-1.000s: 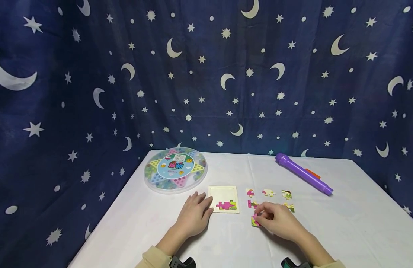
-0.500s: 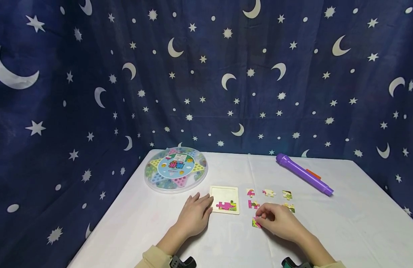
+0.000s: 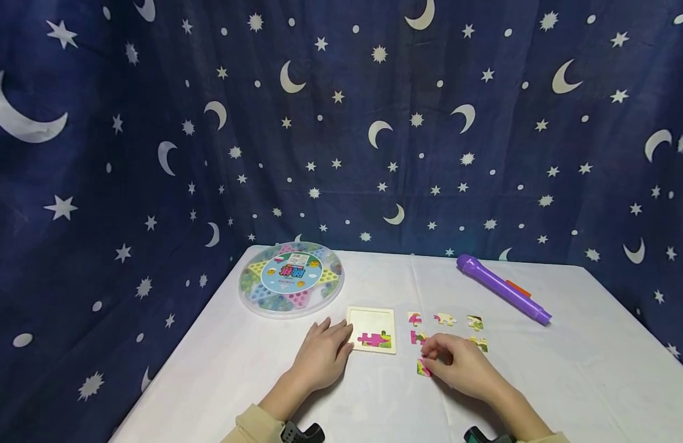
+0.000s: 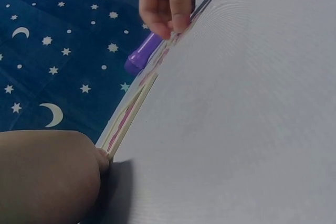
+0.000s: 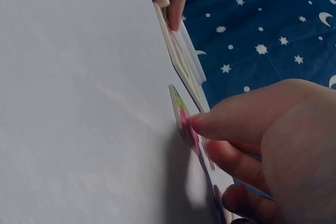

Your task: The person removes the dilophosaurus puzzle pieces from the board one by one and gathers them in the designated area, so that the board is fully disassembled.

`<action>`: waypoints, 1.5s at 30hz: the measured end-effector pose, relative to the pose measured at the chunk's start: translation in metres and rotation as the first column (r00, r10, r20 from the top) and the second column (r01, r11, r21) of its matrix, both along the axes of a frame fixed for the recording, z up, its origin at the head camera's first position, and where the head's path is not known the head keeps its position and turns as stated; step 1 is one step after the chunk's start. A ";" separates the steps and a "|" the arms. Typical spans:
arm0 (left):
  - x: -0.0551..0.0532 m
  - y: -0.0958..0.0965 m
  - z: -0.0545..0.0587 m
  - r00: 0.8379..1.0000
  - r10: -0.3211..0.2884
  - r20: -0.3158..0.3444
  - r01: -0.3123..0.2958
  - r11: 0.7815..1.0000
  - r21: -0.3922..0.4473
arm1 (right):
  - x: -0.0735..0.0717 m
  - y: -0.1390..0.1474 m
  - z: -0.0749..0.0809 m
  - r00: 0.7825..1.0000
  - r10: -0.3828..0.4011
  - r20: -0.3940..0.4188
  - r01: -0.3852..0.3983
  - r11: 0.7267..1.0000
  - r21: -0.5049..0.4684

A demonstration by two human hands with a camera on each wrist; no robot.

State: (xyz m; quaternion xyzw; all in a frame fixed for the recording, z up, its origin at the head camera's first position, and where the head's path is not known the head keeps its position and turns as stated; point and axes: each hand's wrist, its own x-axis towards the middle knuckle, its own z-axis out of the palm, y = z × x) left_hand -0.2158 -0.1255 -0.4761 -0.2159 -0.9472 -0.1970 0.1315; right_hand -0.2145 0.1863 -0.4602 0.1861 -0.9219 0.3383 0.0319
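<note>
My left hand (image 3: 322, 357) rests on the table with its fingers extended, fingertips at the left edge of a square wooden puzzle tray (image 3: 369, 320). Joined pink and green pieces (image 3: 375, 339) lie along the tray's lower side. To the right of the tray, my right hand (image 3: 463, 366) pinches a pink and green puzzle piece (image 5: 184, 119) between thumb and bent index finger, low at the tabletop. Its hand partly covers that piece in the head view. Several other loose pieces, among them a pink one (image 3: 414, 318), lie in rows just beyond the right hand.
A round, clear-lidded board game case (image 3: 291, 280) lies at the back left. A purple microphone-shaped toy (image 3: 502, 288) lies at the back right, with an orange part (image 3: 517, 287) beside it. A dark blue curtain (image 3: 341, 123) with moons and stars hangs behind the white table.
The tray has turned slightly clockwise beside the left fingertips. Both hands stay nearly where they were, the right one still at the same piece.
</note>
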 end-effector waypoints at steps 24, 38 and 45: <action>0.000 0.000 -0.001 1.000 -0.001 -0.019 0.001 1.000 0.003 | -0.026 -0.070 0.011 0.991 0.005 -0.130 0.004 0.998 0.063; -0.002 0.001 0.000 1.000 0.002 -0.026 -0.002 1.000 -0.002 | -0.035 -0.083 0.002 0.980 0.009 -0.201 0.013 0.994 0.106; -0.003 0.001 0.001 0.999 0.007 -0.041 -0.008 1.000 -0.014 | -0.035 -0.088 0.002 0.969 0.028 -0.245 0.008 0.990 0.144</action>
